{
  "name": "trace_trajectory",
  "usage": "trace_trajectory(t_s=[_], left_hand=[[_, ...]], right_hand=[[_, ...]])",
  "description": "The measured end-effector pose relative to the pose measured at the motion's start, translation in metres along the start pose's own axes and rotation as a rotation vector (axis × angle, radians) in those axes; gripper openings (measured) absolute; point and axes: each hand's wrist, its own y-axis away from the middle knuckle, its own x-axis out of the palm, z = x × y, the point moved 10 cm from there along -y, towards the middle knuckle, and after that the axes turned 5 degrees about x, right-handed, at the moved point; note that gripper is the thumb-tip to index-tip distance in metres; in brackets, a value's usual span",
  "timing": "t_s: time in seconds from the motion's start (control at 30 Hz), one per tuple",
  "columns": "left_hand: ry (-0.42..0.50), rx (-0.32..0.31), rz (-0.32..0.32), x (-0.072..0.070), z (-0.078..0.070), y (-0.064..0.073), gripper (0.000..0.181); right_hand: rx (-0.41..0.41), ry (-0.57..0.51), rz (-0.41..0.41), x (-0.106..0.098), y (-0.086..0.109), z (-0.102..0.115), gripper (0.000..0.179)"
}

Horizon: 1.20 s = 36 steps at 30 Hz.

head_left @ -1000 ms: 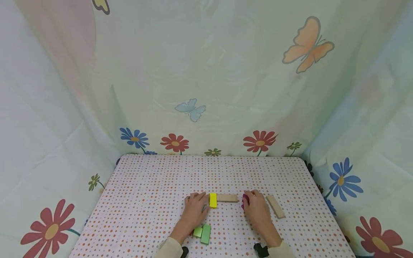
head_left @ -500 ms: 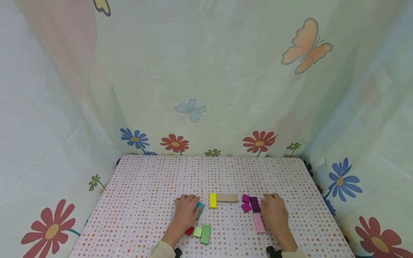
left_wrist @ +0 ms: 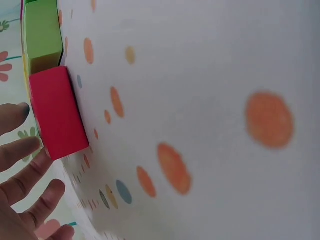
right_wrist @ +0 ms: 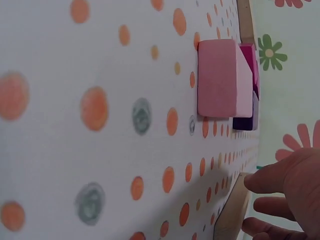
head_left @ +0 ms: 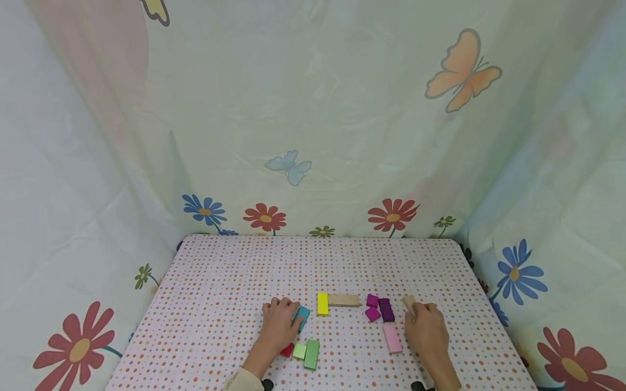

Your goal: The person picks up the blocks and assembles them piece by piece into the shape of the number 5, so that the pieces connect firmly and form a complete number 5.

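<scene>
In the head view my left hand (head_left: 280, 324) lies beside a teal block (head_left: 301, 317), with the thumb near its edge. Its fingers are spread and loosely bent in the left wrist view, close to a red block (left_wrist: 58, 112). My right hand (head_left: 427, 329) is over a plain wooden plank (head_left: 409, 303), hiding most of it. Seen from the right wrist, its fingers (right_wrist: 267, 180) are extended with the tips right at the wooden plank (right_wrist: 234, 210). A pink block (head_left: 392, 338) lies just left of this hand.
A yellow block (head_left: 323, 304) abuts another wooden plank (head_left: 344, 300) mid-table. Two magenta cubes (head_left: 373, 314) sit beside a dark purple block (head_left: 386, 310). Nearer the front are a light green cube (head_left: 300, 351) and a green block (head_left: 312, 355). A patterned curtain (head_left: 313, 108) surrounds the dotted table (head_left: 235, 260).
My right hand has left the magenta cubes and moved right to the wooden plank, uncovering the purple and pink blocks. My left hand has shifted left and nearer, and the teal block now shows.
</scene>
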Motion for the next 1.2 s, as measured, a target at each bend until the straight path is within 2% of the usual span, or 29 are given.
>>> trace_trajectory(t_s=[0.43,0.63,0.8,1.2], left_hand=[[-0.015,-0.015,0.034,0.002,-0.003,0.003,0.045],[-0.028,-0.024,0.05,0.007,-0.001,0.003,0.052],[-0.054,-0.025,0.038,0.008,-0.001,0.003,0.054],[-0.083,-0.018,-0.016,0.004,-0.006,0.005,0.041]], right_hand=[[-0.002,0.022,0.001,0.002,-0.001,-0.009,0.046],[0.017,0.031,-0.028,0.0,-0.001,-0.011,0.045],[0.035,0.032,-0.03,0.0,-0.002,-0.014,0.044],[0.091,0.067,0.002,0.004,-0.001,-0.018,0.045]])
